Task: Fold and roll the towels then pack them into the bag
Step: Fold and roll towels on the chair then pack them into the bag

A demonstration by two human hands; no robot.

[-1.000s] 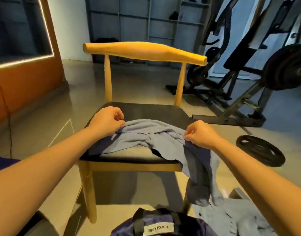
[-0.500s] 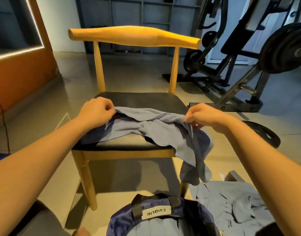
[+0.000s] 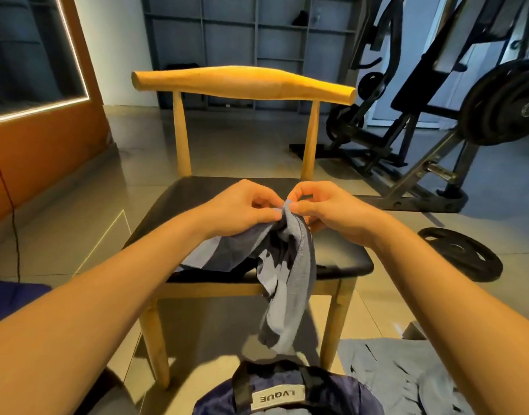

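Left hand [image 3: 242, 206] and right hand [image 3: 327, 209] have swung together, each pinching the soft blue-grey cloth towel [image 3: 290, 265] (corners matched, it seems): first fold begins, the rest dangling off the black-seated wooden chair [image 3: 197, 190].

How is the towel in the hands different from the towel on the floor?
The left hand and right hand pinch the held towel at its top; nothing touches the floor towel. The held towel hangs bunched over the chair's front edge; the floor towel lies spread and wrinkled. Both are grey-blue.
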